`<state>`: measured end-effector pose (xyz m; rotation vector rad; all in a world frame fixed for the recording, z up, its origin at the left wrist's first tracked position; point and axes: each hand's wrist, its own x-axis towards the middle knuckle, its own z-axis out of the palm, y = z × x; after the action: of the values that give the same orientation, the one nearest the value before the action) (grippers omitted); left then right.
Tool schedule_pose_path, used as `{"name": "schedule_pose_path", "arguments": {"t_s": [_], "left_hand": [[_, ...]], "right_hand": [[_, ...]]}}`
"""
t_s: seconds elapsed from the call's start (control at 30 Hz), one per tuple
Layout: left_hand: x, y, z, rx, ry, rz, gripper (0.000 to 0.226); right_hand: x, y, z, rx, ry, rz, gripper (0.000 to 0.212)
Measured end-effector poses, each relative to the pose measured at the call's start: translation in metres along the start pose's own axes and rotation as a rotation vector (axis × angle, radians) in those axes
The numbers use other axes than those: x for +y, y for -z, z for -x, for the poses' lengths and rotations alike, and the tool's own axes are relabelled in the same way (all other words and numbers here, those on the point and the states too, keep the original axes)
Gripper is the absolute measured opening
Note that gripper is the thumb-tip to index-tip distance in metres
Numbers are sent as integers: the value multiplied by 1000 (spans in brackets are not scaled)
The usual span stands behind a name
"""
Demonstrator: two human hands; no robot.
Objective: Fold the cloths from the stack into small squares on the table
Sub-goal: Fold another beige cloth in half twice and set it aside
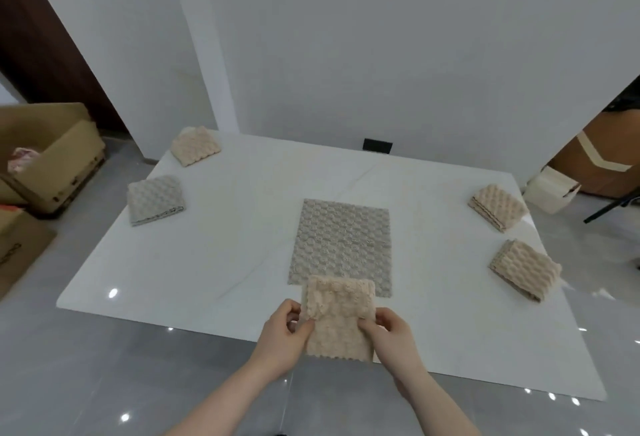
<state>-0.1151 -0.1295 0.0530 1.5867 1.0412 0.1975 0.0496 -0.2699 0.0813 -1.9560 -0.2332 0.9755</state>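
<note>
- A white glossy bench (pixel 214 245) stood against a pale wall, above grey floor tiles, with cardboard boxes (pixel 52 158) at left.
- The beige cloth (pixel 337 318), bumpy and partly folded, was held over the bench's near edge, long axis running away from the person.
- The left hand (pixel 282 335) and right hand (pixel 393 337) each pinched a side edge.
- A grey cloth (pixel 341 245) lay flat just beyond.

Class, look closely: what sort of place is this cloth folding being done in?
Probably a spare indoor room used as a workspace: a white table against a plain white wall, open cardboard boxes on a glossy grey tiled floor.
</note>
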Motion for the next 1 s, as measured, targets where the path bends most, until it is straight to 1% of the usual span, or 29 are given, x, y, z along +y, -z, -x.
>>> {"name": "schedule_pose_path", "arguments": {"t_s": [0.13, 0.27, 0.4, 0.53, 0.63, 0.8, 1.0], "left_hand": [[25, -5, 25, -21, 46, 90, 19], [47, -27, 32, -6, 33, 75, 27], [68, -70, 35, 18, -22, 46, 27], [85, -125, 42, 76, -15, 56, 28], [96, -164, 49, 92, -6, 44, 29], [113, -211, 50, 88, 6, 20, 31], [122, -258, 25, -21, 29, -35, 24]], "right_hand": [[-8, 27, 24, -70, -16, -42, 14], [-4, 57, 26, -81, -14, -70, 25], [2, 100, 17, -117, 19, -81, 21], [11, 158, 2, -184, 32, -45, 24], [20, 198, -11, -208, 25, -19, 23], [34, 242, -25, -209, -16, -10, 24], [53, 282, -45, -129, -66, 10, 23]]}}
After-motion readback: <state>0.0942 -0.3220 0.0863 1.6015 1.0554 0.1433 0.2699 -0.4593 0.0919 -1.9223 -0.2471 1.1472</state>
